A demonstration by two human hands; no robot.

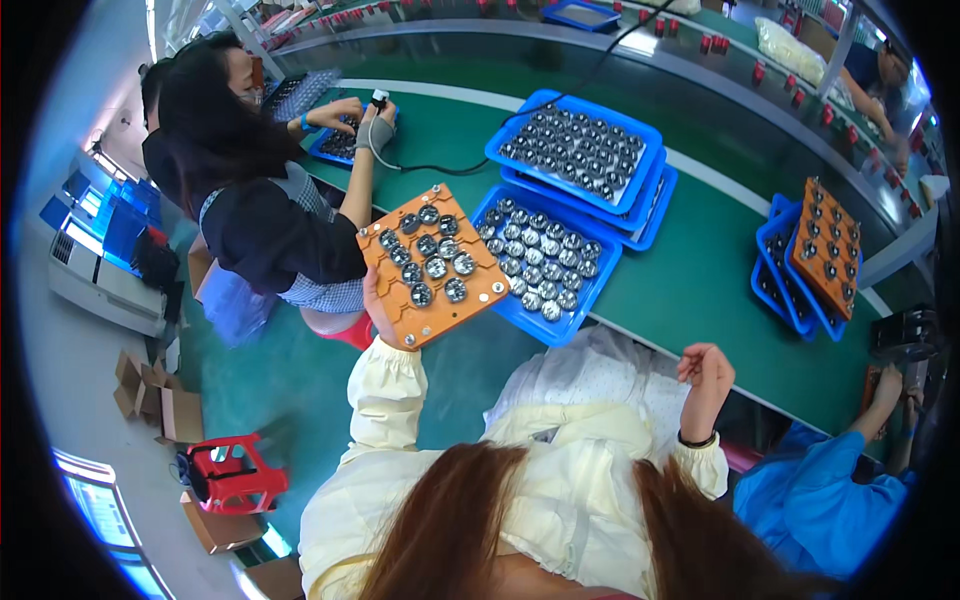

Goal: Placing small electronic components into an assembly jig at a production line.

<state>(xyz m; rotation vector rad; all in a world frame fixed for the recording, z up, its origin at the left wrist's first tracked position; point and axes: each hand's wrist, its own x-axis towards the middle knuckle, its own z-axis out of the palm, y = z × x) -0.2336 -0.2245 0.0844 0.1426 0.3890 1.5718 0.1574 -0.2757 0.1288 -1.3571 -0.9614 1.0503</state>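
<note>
My left hand (pixel 376 306) grips the left edge of an orange fixture plate (pixel 430 328), holding it up tilted over the near left side of the bench. Several round, shiny metal parts (pixel 436 267) sit in the plate's recesses. Just right of the plate, a blue tray (pixel 557 331) carries rows of similar silver parts. My right hand (pixel 706 378) is raised at the bench's near edge, touching neither plate nor tray. Its fingers are curled closed, and whether something small is inside them is hidden.
Behind the near tray stand stacked blue trays (pixel 575 95) of parts. At right, another orange plate (pixel 826 247) leans on blue trays (pixel 768 290). A co-worker (pixel 270 215) handles a corded device (pixel 379 98) at left; a blue sleeve (pixel 850 465) shows at right. A red stool (pixel 240 487) stands on the floor.
</note>
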